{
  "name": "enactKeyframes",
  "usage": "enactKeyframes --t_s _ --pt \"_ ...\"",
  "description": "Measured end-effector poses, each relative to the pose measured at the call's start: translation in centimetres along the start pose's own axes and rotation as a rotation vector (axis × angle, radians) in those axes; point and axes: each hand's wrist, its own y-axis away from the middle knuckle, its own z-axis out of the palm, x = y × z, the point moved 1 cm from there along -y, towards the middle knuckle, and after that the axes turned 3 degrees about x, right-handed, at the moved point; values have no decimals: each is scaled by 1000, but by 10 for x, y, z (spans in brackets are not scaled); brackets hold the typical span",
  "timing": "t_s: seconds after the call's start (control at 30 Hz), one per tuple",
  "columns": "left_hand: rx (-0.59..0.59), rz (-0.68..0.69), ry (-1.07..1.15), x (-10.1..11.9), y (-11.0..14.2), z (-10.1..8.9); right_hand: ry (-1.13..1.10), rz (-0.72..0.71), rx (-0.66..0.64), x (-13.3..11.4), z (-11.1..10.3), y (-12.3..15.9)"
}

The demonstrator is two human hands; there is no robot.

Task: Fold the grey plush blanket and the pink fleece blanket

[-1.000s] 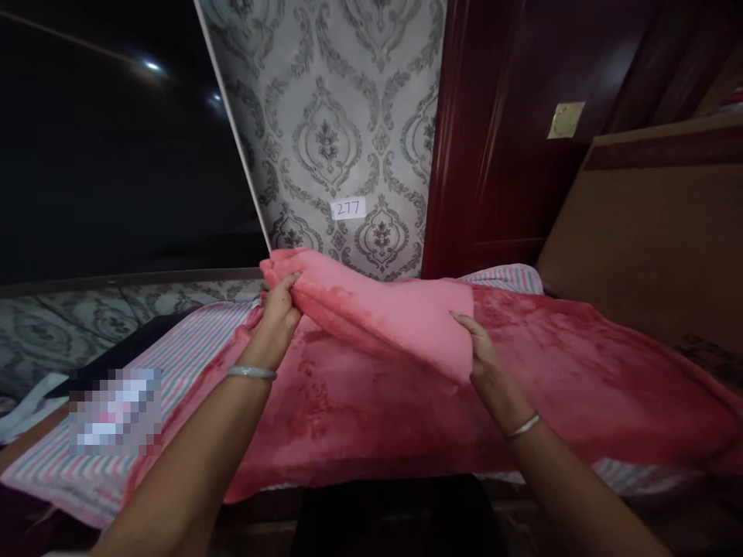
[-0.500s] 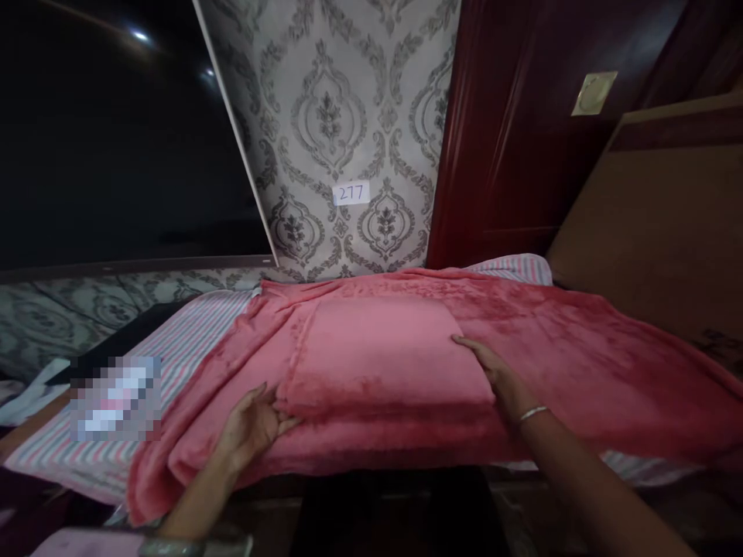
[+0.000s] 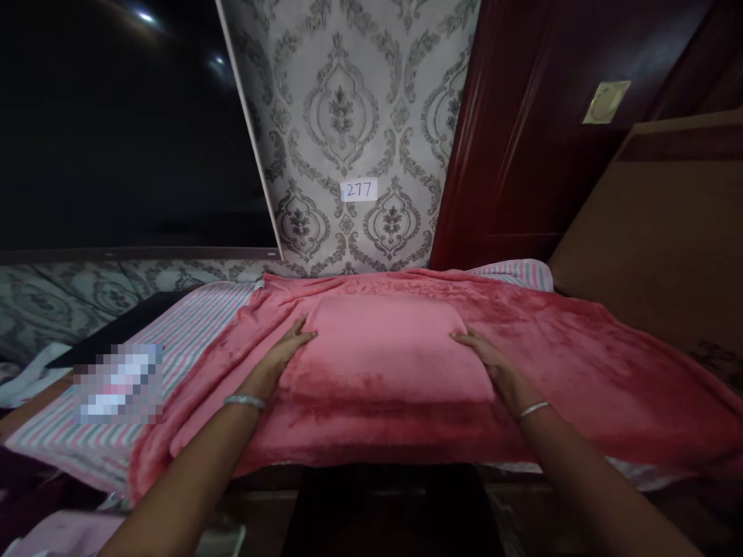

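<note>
A folded pink plush blanket (image 3: 383,348) forms a thick rectangular bundle in the middle of the head view. Beneath it a larger spread of the same pink-red plush cloth (image 3: 557,363) lies loosely over the surface. My left hand (image 3: 284,352) grips the bundle's left side, its fingertips curling over the upper edge. At the opposite side, my right hand (image 3: 491,363) holds the edge with the thumb on top; its lower fingers are partly hidden against the cloth. The bundle rests on the spread cloth.
Striped cloth (image 3: 191,325) shows under the plush at the left, with a blurred item (image 3: 118,384) on it. A large dark screen (image 3: 128,139) stands at the back left. A cardboard box (image 3: 667,224) leans at the right, near a dark red door (image 3: 522,155).
My left hand has moved from the bundle's lower left corner up and away from me to its left side. My right hand stays at the right edge.
</note>
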Motion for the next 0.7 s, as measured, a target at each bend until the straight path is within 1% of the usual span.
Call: enactKeyframes --t_s 0.07,0.1,0.17,0.2,0.27,0.3,0.33,0.37,0.4,0.43,0.47,0.5,0.53,0.57,0.6,0.63,0.67,0.7 --pt "7 76 -27 3 0 0 38 -81 -2 -10 1 -8" --pt "12 109 -23 3 0 -1 53 -109 -25 -13 1 -11" --pt "12 122 -13 -1 1 -7 76 -112 -85 -9 1 -12" --pt "5 87 -11 -6 2 -10 89 -87 -103 -4 0 -12" --pt "-11 -29 -28 -17 5 -18 122 -32 -116 11 -5 -12" --pt "6 -66 -66 -21 7 -22 142 -16 -115 18 -8 -13" --pt "48 -61 -135 -24 10 -24 169 -13 -109 24 -13 -15" --pt "108 1 -233 -23 14 -25 212 -29 -92 26 -17 -19" --pt "164 118 -349 -21 19 -23 275 -69 -52 26 -21 -23" --pt "198 272 -470 -17 26 -17 361 -135 7 23 -23 -27" --pt "190 434 -585 -12 35 -8 460 -237 74 17 -22 -30" --pt "130 596 -688 -7 45 5 561 -369 121 10 -16 -32" --pt "23 737 -769 -4 57 21 651 -516 128 3 -5 -32" --pt "-117 850 -837 -3 68 38 727 -657 80 -4 11 -30" --pt "-259 958 -903 -3 79 56 795 -778 -26 -9 31 -25" --pt "-353 1036 -962 -6 89 72 851 -854 -173 -11 53 -19" --pt "-411 1081 -1013 -11 97 87 915 -893 -355 -11 76 -12" --pt "-435 1096 -1054 -17 103 98 988 -915 -538 -9 98 -5"
